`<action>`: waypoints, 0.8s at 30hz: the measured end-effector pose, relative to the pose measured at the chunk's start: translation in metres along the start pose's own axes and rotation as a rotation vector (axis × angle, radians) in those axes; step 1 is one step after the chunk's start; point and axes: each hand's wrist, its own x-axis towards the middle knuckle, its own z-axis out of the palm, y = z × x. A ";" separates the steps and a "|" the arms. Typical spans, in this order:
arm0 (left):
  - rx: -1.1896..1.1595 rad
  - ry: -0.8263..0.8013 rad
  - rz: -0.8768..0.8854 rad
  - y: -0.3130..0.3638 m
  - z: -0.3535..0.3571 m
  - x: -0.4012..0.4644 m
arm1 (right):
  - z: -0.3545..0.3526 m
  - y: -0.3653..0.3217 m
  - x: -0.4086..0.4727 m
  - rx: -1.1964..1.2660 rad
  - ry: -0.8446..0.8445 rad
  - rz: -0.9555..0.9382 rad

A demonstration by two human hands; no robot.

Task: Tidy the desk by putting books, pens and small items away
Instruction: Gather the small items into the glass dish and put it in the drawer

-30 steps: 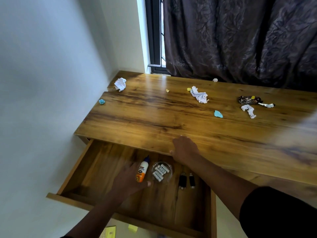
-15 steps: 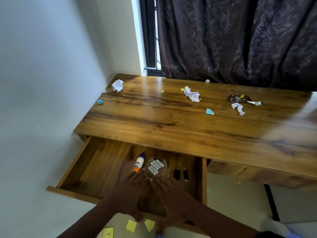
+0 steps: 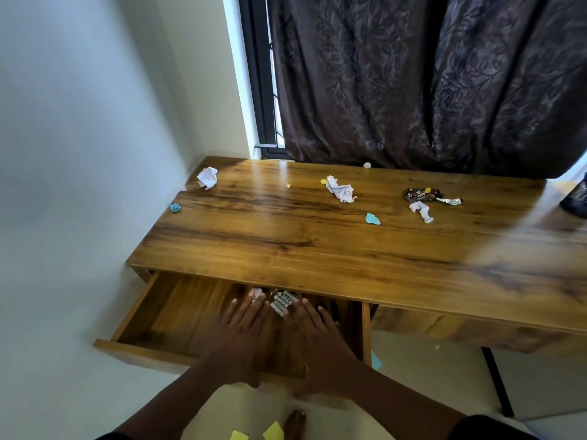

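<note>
Both flat, spread hands, left hand (image 3: 236, 336) and right hand (image 3: 317, 339), push the half-open wooden drawer (image 3: 143, 312), while crumpled paper scraps (image 3: 341, 192) litter the glossy wooden bench (image 3: 286, 242).

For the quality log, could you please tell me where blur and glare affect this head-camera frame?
Head view: motion blur smears both hands, left and right, the drawer contents and the desk's right end; window glare streaks the desktop's far side; the crumpled papers stay fairly sharp.

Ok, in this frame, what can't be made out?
- Head view: drawer contents, mostly covered by both hands: left hand, right hand, and the desktop edge.
- Glue bottle: label motion-blurred.
- Brown wrapper: print too small.
- Dark object: cut off right.
</note>
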 end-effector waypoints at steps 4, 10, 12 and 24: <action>0.085 0.068 -0.021 0.009 -0.022 0.020 | -0.011 0.015 0.013 -0.075 -0.006 0.068; 0.120 0.024 -0.056 0.004 -0.041 0.054 | -0.025 0.036 0.035 -0.149 -0.043 0.177; 0.130 0.009 -0.067 0.000 -0.043 0.065 | -0.026 0.043 0.042 -0.131 -0.057 0.213; 0.089 -0.082 -0.152 0.000 -0.067 0.103 | -0.056 0.050 0.077 -0.232 -0.048 0.216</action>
